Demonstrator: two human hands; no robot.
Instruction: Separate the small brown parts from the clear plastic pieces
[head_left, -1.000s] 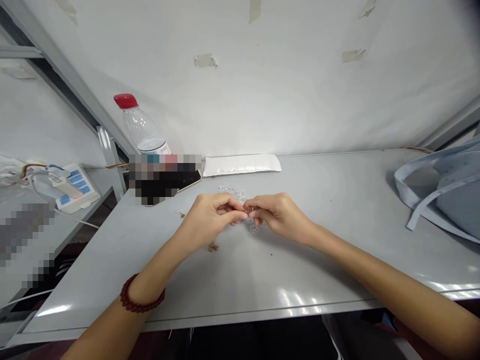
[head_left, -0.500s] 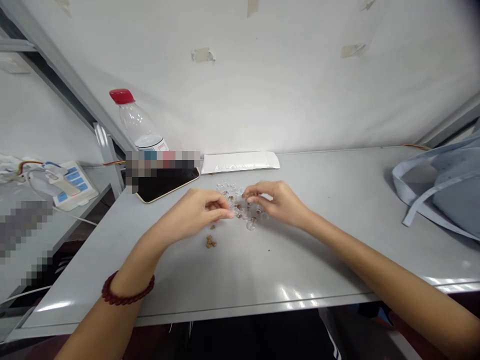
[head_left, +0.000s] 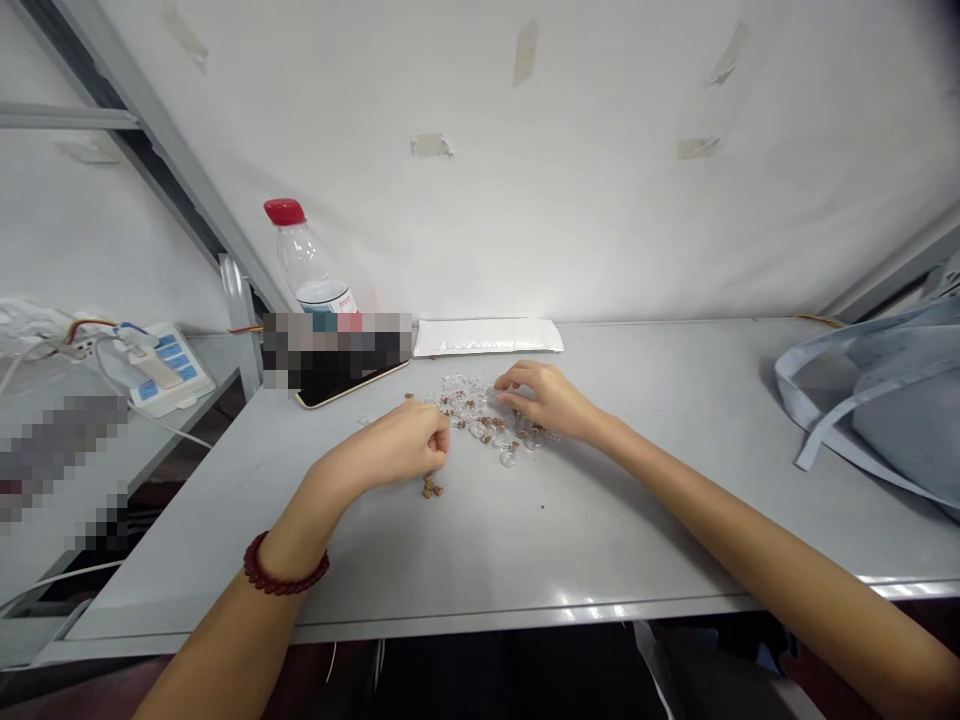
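The hands stand apart, with a scatter of small clear pieces between them, at 3 o'clock from the curled left hand and touching the open right hand. Brown pellets lie at 5 o'clock from the left hand, whose fingers hide whether it holds anything.

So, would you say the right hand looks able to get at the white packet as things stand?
Probably yes: the right hand lies close in front of the white packet, and the small clear pieces lie mostly beside the hand, not between them.
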